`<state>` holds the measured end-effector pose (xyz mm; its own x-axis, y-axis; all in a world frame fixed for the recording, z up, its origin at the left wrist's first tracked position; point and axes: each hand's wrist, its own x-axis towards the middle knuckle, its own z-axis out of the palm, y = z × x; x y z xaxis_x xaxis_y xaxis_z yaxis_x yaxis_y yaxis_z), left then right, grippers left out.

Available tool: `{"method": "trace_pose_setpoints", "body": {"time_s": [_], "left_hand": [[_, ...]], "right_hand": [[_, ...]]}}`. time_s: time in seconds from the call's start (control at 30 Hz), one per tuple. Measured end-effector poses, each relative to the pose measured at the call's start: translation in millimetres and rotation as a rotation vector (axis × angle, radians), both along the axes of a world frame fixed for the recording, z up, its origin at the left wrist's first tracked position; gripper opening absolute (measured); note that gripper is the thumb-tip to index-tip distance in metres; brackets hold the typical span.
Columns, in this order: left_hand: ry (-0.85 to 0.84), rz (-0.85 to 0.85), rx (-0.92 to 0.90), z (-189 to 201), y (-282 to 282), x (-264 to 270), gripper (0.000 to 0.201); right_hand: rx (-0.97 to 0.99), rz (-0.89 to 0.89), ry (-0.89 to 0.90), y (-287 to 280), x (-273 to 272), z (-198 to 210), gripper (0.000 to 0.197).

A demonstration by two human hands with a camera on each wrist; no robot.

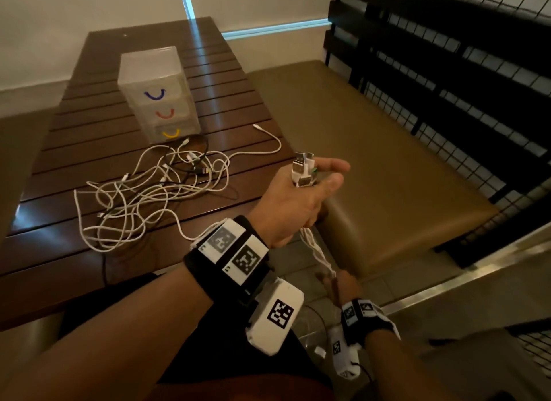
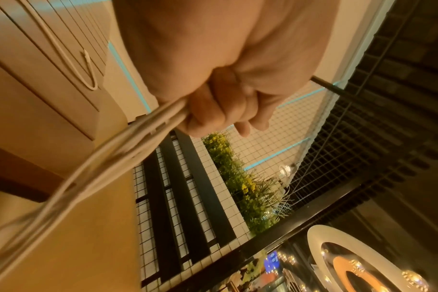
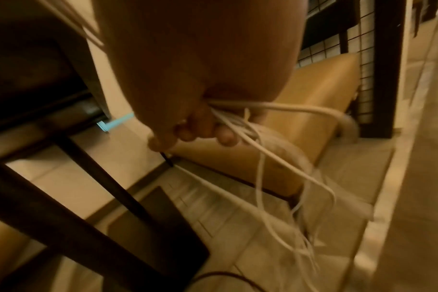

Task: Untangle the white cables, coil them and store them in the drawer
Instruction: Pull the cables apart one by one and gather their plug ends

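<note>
A tangle of white cables (image 1: 155,192) mixed with a black one lies on the slatted wooden table (image 1: 89,266) in front of a clear three-drawer box (image 1: 158,93). My left hand (image 1: 301,197) is raised beyond the table's right edge and grips several white cables, their USB plugs (image 1: 302,171) sticking up past its fingers. In the left wrist view the curled fingers (image 2: 213,110) clamp the cable bundle (image 2: 128,150). The strands (image 1: 317,251) run down to my right hand (image 1: 343,284), below table height, which grips them (image 3: 240,122) in curled fingers (image 3: 188,128); loose ends dangle, blurred.
The box's drawers, with blue (image 1: 155,95), red (image 1: 165,114) and yellow (image 1: 171,133) handles, look closed. One white cable (image 1: 268,138) trails to the table's right side. A padded olive bench (image 1: 372,162) and black wire-grid partition (image 1: 462,72) stand right. Tiled floor lies below.
</note>
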<state>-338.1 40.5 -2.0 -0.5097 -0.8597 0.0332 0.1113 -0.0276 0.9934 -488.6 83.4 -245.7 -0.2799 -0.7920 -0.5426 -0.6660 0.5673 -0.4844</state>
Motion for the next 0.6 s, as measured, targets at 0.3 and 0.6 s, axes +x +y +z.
{"method": "trace_pose_setpoints", "body": {"time_s": [0.3,0.6], "left_hand": [[-0.132,0.103,-0.13,6.3,-17.9,2.3,0.024],[-0.172,0.093,0.034,-14.2,-24.3,11.8,0.055]], "right_hand": [[0.147,0.281,0.031,-23.1,-21.7,25.9,0.065],[-0.533,0.218,-0.029,-70.1,1.8,186.9,0.022]]}}
